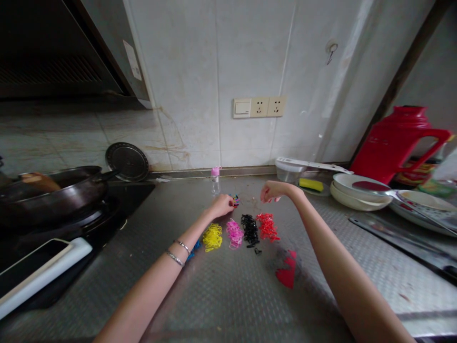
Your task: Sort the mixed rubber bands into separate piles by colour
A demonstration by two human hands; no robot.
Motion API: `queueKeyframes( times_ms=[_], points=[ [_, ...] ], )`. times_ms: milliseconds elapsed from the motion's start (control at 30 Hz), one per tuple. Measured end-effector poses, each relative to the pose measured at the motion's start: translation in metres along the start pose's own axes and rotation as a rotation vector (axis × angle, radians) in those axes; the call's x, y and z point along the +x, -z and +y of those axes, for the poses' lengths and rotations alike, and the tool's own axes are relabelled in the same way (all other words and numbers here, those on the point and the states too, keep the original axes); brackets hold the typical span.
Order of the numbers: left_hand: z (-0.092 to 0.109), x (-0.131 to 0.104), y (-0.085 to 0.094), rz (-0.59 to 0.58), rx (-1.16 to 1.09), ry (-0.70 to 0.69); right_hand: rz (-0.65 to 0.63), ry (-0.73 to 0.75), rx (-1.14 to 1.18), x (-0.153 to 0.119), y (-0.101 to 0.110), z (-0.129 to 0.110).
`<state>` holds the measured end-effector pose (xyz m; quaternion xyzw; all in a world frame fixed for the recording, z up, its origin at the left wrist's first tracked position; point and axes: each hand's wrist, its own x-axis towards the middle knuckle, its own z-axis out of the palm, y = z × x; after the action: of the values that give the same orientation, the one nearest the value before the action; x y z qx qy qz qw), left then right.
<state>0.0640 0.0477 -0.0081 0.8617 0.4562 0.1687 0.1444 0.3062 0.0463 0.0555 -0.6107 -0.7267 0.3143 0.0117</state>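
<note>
My left hand [223, 205] has its fingers closed at a small multicoloured cluster of rubber bands [235, 199] on the steel counter. To its right, my right hand [272, 191] is bent down at the wrist, fingers curled together; anything between them is too small to see. Nearer me lie separate piles of what look like small rubber bands: yellow bands [213, 237], pink bands [234, 233], black bands [249, 229] and red bands [267, 226]. Blue bands [193, 248] are partly hidden behind my left forearm. A small clear bottle with a pink cap [215, 178] stands behind my left hand.
A pan [53, 200] sits on the stove at left, near a white-edged device [46, 274]. Right hold a plastic tub [290, 170], yellow sponge [310, 185], stacked bowls [357, 197], a cleaver [403, 243] and a red thermos jug [392, 143]. A red patch [287, 271] marks the counter.
</note>
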Motion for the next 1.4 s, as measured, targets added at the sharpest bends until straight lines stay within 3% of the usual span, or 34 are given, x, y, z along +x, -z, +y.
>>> queueKeyframes(
  times_ms=[367, 700, 933, 1200, 1300, 1400],
  points=[
    [-0.003, 0.001, -0.004, 0.040, 0.044, -0.013, -0.192, -0.094, -0.012, -0.001, -0.011, -0.002],
    [-0.003, 0.005, 0.003, 0.048, -0.065, -0.061, -0.132, -0.088, -0.001, -0.004, -0.005, -0.001],
    [0.029, 0.007, 0.007, -0.006, -0.122, -0.126, -0.062, -0.072, 0.027, -0.005, -0.001, 0.001],
    [0.086, 0.006, -0.015, -0.139, -0.160, -0.312, 0.092, -0.041, -0.011, -0.005, 0.002, -0.001],
    [0.093, 0.003, -0.022, -0.155, -0.157, -0.322, 0.102, -0.034, -0.023, -0.005, 0.001, -0.001],
    [0.084, 0.003, -0.021, -0.144, -0.181, -0.313, 0.115, -0.037, -0.029, -0.005, 0.000, -0.001]
  ],
)
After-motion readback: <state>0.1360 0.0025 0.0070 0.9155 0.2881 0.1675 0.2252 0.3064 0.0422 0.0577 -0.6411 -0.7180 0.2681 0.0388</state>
